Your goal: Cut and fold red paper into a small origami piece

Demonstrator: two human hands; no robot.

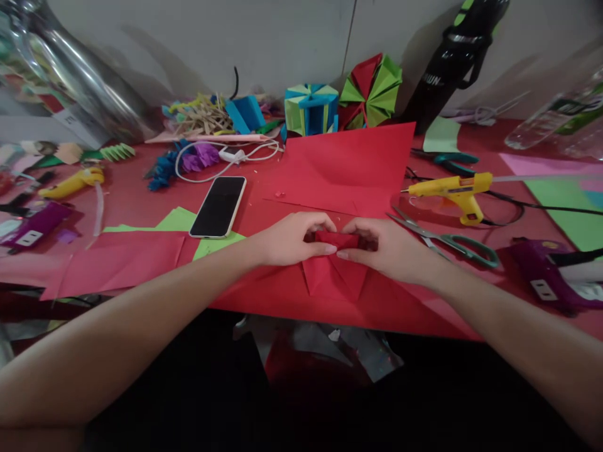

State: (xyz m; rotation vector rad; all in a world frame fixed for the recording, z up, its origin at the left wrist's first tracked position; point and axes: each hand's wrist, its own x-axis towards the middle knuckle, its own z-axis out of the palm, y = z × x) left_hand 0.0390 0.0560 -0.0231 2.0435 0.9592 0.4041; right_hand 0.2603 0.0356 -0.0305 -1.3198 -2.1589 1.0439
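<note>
Near the front edge of the red table, a folded piece of red paper [335, 276] is pinched between both hands. My left hand [301, 237] grips its upper left edge, thumb on the near side and fingers curled behind. On the upper right edge my right hand [384, 246] closes the same way, so the two thumb tips almost meet at the middle. Fingertips behind the fold are partly hidden. Beyond the hands lies a larger red sheet [348, 166] with a raised far edge. Scissors [447, 238] with green handles rest just right of my right hand.
A phone [218, 207] lies on green paper at the left. To the right is a yellow glue gun [455, 191], with a purple power strip [546, 273] nearer me. Folded paper models [311, 108], a black bottle [443, 69] and a steel flask [89, 69] stand along the wall.
</note>
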